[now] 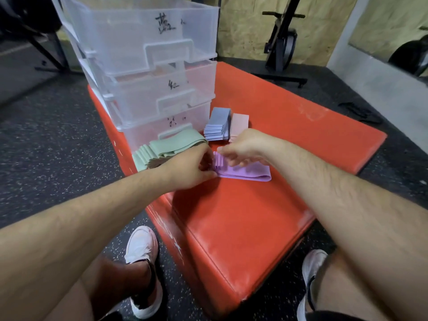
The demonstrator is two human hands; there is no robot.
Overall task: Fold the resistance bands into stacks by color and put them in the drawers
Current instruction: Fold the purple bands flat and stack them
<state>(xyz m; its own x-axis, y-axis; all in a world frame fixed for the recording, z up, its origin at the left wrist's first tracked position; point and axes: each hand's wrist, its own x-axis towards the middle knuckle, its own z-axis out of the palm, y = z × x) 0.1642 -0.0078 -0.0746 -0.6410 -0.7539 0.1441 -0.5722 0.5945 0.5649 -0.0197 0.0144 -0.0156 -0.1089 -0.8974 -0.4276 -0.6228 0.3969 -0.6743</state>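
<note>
Head view: left hand point(192, 167) and right hand point(240, 147) both pinch the purple bands point(245, 173).

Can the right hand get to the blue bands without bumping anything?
Probably yes. The right hand is on the purple bands, and the blue stack lies just beyond it on the red mat. Nothing stands between them; only the pink stack sits close beside it.

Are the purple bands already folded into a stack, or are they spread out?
Folded: the purple bands lie as one layered stack on the red mat, edges visible at the end held by left hand and right hand.
</note>
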